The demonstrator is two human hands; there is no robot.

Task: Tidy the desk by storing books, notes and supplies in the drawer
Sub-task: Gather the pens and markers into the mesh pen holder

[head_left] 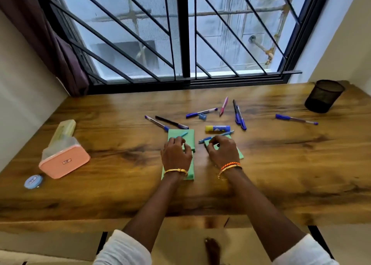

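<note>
At the centre of the frame, my left hand (pixel 176 152) rests, fingers curled, on the near edge of a green notepad (pixel 183 137) on the wooden desk (pixel 120 136), with a second green pad (pixel 189 169) showing under my wrist; whether the fingers actually pinch the pad I cannot tell. Just to the right, my right hand (pixel 222 149) is curled over another green notepad (pixel 239 153), fingertips on its far edge, grip likewise unclear. The two hands sit side by side, close but apart. A light blue pen (pixel 181 134) lies across the left pad, and another blue pen (pixel 217 136) lies just beyond my right fingers. A glue stick (pixel 217 129) sits just above that, and more pens lie scattered toward the window, among them a pink pen (pixel 223 106) and a lone blue pen (pixel 296 119) at right. A black mesh cup (pixel 323 96) stands at the upper right of the desk. At left, a clear container with a pink lid (pixel 62 154) lies on its side, a small round blue case (pixel 33 181) near it.
</note>
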